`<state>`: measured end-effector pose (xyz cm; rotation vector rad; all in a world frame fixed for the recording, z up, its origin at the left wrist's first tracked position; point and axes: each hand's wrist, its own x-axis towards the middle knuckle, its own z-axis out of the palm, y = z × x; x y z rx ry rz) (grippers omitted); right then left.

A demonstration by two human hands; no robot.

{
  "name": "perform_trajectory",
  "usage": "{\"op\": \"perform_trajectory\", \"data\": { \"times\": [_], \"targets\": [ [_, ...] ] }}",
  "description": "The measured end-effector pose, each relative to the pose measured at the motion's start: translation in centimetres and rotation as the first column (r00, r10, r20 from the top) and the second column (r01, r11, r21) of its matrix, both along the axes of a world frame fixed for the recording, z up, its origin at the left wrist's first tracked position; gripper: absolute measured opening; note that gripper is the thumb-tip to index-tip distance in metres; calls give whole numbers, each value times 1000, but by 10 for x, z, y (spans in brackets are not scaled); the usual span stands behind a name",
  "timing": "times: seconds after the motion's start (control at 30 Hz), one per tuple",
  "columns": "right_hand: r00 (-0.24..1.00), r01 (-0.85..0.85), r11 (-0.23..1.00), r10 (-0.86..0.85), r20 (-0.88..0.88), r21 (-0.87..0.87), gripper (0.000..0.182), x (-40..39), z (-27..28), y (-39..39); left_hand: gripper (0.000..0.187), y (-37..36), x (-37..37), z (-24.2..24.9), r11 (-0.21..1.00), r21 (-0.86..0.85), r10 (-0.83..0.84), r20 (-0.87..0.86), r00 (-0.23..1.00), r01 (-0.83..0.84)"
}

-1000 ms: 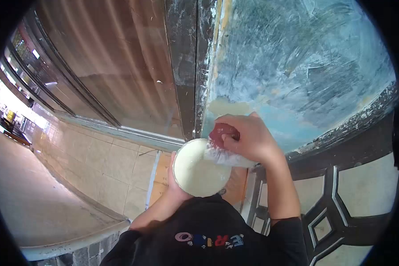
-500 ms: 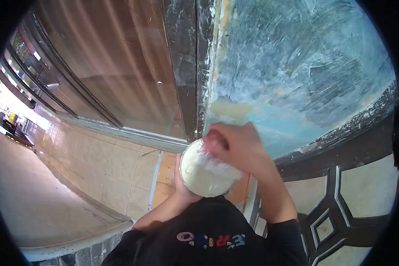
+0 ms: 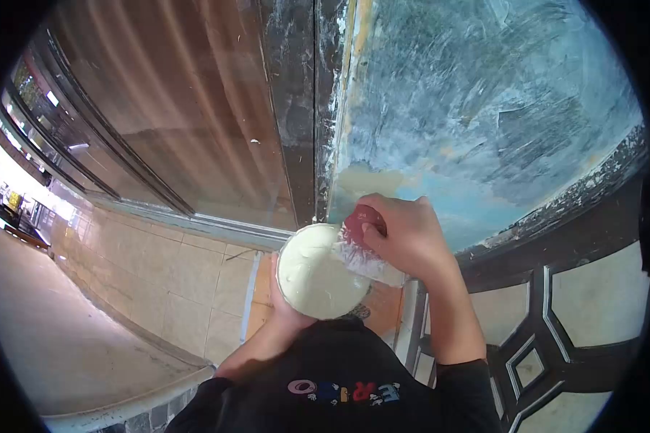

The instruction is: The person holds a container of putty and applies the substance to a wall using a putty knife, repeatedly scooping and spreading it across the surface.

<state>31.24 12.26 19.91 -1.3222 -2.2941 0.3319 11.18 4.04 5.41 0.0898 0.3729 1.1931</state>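
Note:
My left hand (image 3: 287, 307) is wrapped round the left side of a round tub (image 3: 279, 283), holding it in front of my shirt. Pale cream putty (image 3: 314, 270) fills it nearly to the rim, its surface smooth with a few small lumps. In my right hand (image 3: 404, 234) is a putty knife (image 3: 361, 224), gripped by its red handle. Its wide blade, smeared with white, points down over the tub's right edge, overlapping the putty in this view. My right fingers curl over the handle and hide part of it.
Just ahead is a wall panel (image 3: 455, 115) with patchy blue-grey paint and a beige patch (image 3: 368, 180) low down. A dark frame (image 3: 292, 94) and glass door (image 3: 173, 94) stand left, above floor tiles (image 3: 188, 274). A dark patterned panel (image 3: 556, 325) lies to the right.
The putty knife has moved right, from over the middle of the putty to the tub's right edge. The tub has shifted slightly left in view.

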Motion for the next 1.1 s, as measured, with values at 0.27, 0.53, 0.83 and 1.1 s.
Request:
{"op": "perform_trajectory", "data": {
  "times": [0.27, 0.53, 0.83, 1.1],
  "targets": [
    [998, -2, 1000, 1, -55, -2, 29, 8, 5, 0, 86, 4, -10, -7, 995, 100, -13, 104, 994, 3],
    [992, 78, 992, -68, -105, 98, 24, 1, 7, -4, 87, 4, -5, -2, 997, 59, -52, 46, 998, 49],
    [998, -15, 979, 27, -54, 203, 32, 15, 11, -7, 84, 6, -6, -4, 993, 114, -46, 94, 994, 35],
    [993, -114, 992, 115, -1, 47, 28, 45, -16, -29, 72, 10, -12, -5, 969, 237, 51, 66, 997, -65]
  ]
}}
